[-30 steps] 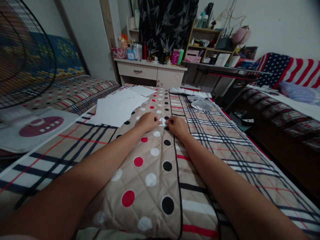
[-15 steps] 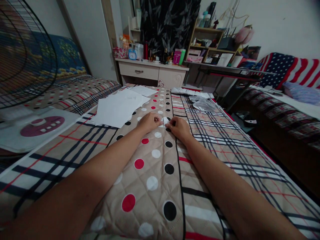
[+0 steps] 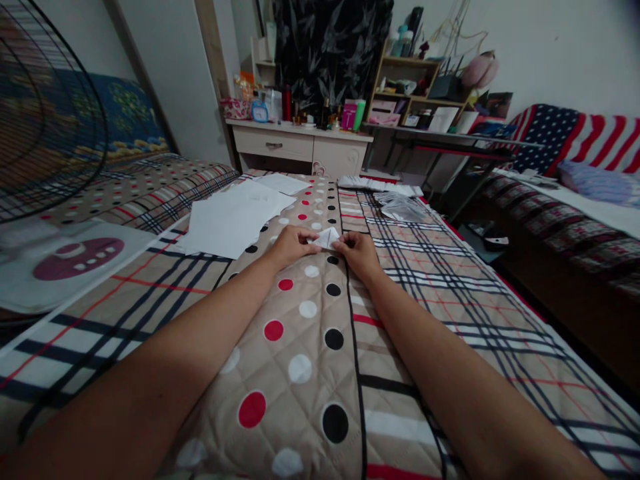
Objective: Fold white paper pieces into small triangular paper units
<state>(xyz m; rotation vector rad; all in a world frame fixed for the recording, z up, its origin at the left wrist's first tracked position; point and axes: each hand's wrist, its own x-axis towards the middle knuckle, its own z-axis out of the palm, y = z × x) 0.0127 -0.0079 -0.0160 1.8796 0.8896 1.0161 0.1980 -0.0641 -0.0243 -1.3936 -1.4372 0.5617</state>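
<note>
Between my two hands is a small folded piece of white paper (image 3: 327,237), with a crease line showing across its face. My left hand (image 3: 294,245) pinches its left corner between thumb and fingers. On the other side, my right hand (image 3: 359,253) grips the right edge the same way. Both hands are just above or resting on the patterned quilt (image 3: 305,340); I cannot tell which. Several loose sheets of white paper (image 3: 227,223) lie overlapped on the quilt, beyond and left of my left hand.
Silvery flat packets (image 3: 403,205) and a long white bundle (image 3: 379,185) lie at the quilt's far right. A fan cage (image 3: 65,120) stands close on the left, above a white stool-like surface (image 3: 135,233). Beyond the bed stands a cluttered white dresser (image 3: 273,143).
My hands have drawn slightly apart, and more of the folded paper's face shows between them. The whole view has shifted a little.
</note>
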